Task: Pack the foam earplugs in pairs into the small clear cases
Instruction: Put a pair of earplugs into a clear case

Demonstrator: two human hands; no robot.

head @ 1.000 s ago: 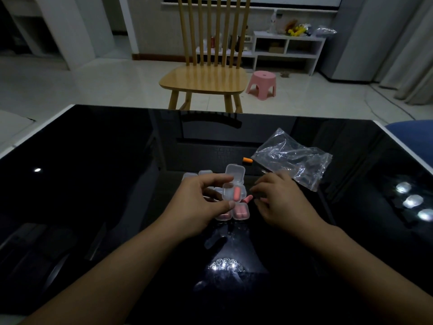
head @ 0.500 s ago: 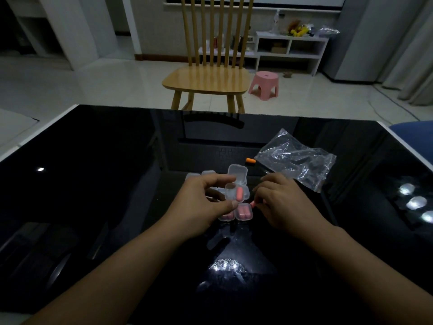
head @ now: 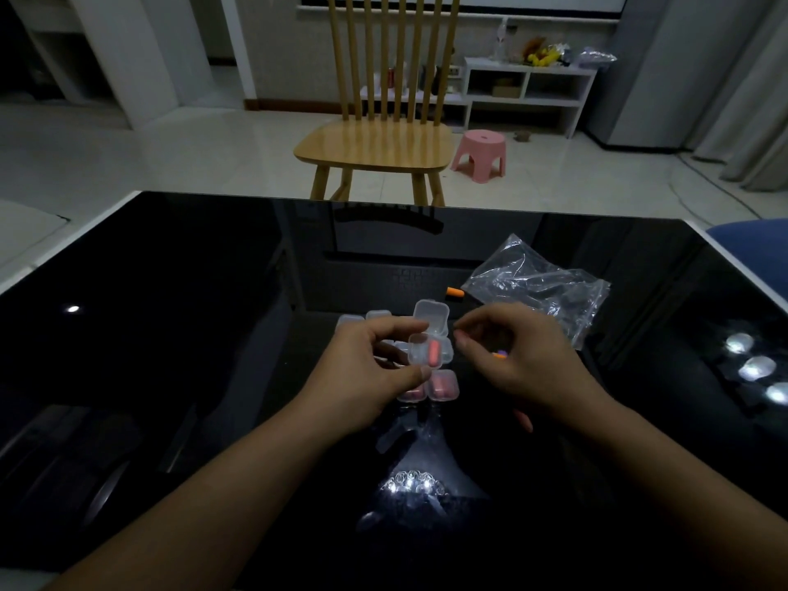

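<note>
My left hand (head: 371,373) holds a small clear case (head: 420,354) just above the black table, its lid (head: 431,314) hinged up. One orange-pink earplug (head: 434,353) lies inside it. My right hand (head: 516,364) hovers right of the case with thumb and forefinger pinched; an orange earplug (head: 499,355) shows in the hollow of its curled fingers. Two shut cases with pink earplugs (head: 444,386) (head: 412,394) lie below the held case. Behind my left hand sit more clear cases (head: 378,315). A loose orange earplug (head: 455,293) lies farther back.
A crumpled clear plastic bag (head: 537,287) lies right of the cases. The glossy black table (head: 170,292) has white edges and bright lamp reflections. Beyond it stand a wooden chair (head: 375,149) and a pink stool (head: 479,153); a blue seat (head: 759,241) is at the right.
My right hand has lifted off the table, taking the pink earplug that lay beside the cases. My left hand keeps the open case in place.
</note>
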